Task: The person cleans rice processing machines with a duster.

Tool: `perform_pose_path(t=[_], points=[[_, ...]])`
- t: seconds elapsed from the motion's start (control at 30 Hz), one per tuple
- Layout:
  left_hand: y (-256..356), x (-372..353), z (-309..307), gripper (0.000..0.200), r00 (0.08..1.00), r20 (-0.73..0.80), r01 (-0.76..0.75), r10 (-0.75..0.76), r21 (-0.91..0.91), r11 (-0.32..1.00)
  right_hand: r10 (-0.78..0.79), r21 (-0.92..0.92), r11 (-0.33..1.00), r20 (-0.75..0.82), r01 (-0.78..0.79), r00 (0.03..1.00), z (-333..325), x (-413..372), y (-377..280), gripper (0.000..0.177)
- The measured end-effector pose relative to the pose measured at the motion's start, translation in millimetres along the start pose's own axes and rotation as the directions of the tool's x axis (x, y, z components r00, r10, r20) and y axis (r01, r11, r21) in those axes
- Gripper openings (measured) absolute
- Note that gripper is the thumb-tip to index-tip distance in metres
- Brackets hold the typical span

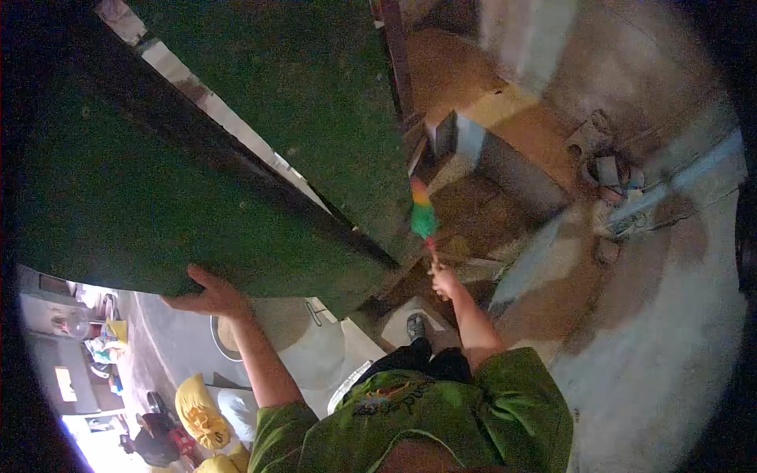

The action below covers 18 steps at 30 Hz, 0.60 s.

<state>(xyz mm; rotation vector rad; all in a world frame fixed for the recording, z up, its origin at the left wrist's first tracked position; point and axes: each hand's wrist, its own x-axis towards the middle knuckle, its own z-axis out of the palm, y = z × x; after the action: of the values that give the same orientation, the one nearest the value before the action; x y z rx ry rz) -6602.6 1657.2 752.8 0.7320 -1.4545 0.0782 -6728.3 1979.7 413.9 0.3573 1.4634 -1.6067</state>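
Observation:
My left hand (206, 298) is at the lower edge of a large dark green panel (181, 213), thumb over its face and the other fingers along the edge. In my right hand (445, 282) is the handle of a duster (423, 217), its fluffy head banded green, yellow and orange-red. The duster's head points away from me, between a second green panel (331, 102) and an open wooden box-like compartment (481, 205). A bright gap separates the two panels.
Broken pieces (607, 169) lie on the floor at the right. A round pan (225, 335) stands below the left panel. Yellow sacks (201, 414) are at the lower left. My shoe (415, 325) rests on a pale slab (394, 323).

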Motion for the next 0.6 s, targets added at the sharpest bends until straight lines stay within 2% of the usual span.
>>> perform_pose_path(t=[0.03,0.07,0.1,0.13,0.17,0.2,0.27,0.3,0.37,0.4,0.43,0.47,0.5,0.53,0.57,0.6], points=[[0,-1,-2,0.069,1.0,0.002,0.001,-0.001,0.006,1.0,0.058,-0.09,0.994,-0.102,-0.067,0.993,-15,7,4,0.034],[2,0,-2,0.069,1.0,0.009,-0.005,0.005,-0.004,1.0,0.04,-0.227,0.971,-0.155,-0.075,0.987,-26,19,-3,0.039],[3,2,0,0.068,1.0,0.016,-0.014,0.014,-0.02,1.0,-0.245,-0.479,0.861,-0.096,0.171,0.965,-31,10,-20,0.041],[4,2,1,0.068,1.0,0.017,-0.017,0.017,-0.024,1.0,-0.444,-0.523,0.775,-0.048,0.356,0.895,-29,4,-37,0.041],[6,1,2,0.068,1.0,0.005,0.013,-0.012,-0.123,0.992,-0.623,-0.558,0.646,0.011,0.522,0.782,-23,-7,-61,0.041],[7,1,4,0.067,0.999,-0.008,0.043,-0.046,-0.218,0.975,-0.627,-0.56,0.641,0.012,0.525,0.779,-16,-23,-86,0.041],[1,-1,5,0.067,0.999,-0.011,0.046,-0.049,-0.182,0.982,-0.6,-0.502,0.696,-0.014,0.513,0.8,-4,-47,-122,0.039],[-4,-2,4,0.066,0.999,-0.009,0.043,-0.045,-0.146,0.988,-0.601,-0.515,0.683,0.008,0.518,0.799,-4,-46,-123,0.039],[-3,-5,4,0.064,0.996,-0.005,0.092,-0.094,-0.16,0.983,-0.645,-0.268,0.736,0.0,0.622,0.764,-9,-44,-109,0.037],[-1,-5,5,0.063,0.992,0.018,0.129,-0.128,-0.193,0.973,-0.598,-0.208,0.782,0.017,0.588,0.801,-20,-27,-86,0.035],[-1,-4,5,0.063,0.99,-0.003,0.136,-0.138,-0.172,0.976,-0.562,-0.53,0.708,-0.023,0.467,0.827,-15,-37,-78,0.039],[0,-3,5,0.062,0.991,0.028,0.137,-0.134,-0.25,0.958,-0.529,-0.582,0.703,-0.046,0.408,0.847,-22,-28,-54,0.044],[0,-3,5,0.061,0.99,0.058,0.139,-0.127,-0.327,0.935,-0.655,-0.717,0.495,0.064,0.491,0.753,-68,34,13,0.049],[0,-3,4,0.061,0.99,0.036,0.143,-0.138,-0.309,0.94,-0.334,-0.731,0.673,-0.166,0.111,0.928,-43,-20,-22,0.05],[0,-3,4,0.064,0.984,0.069,0.177,-0.163,-0.356,0.918,-0.341,-0.746,0.654,-0.143,0.125,0.929,-46,-18,-22,0.05],[0,-3,4,0.067,0.978,0.104,0.21,-0.183,-0.401,0.892,-0.415,-0.778,0.601,-0.105,0.185,0.904,-53,-18,-18,0.048]])
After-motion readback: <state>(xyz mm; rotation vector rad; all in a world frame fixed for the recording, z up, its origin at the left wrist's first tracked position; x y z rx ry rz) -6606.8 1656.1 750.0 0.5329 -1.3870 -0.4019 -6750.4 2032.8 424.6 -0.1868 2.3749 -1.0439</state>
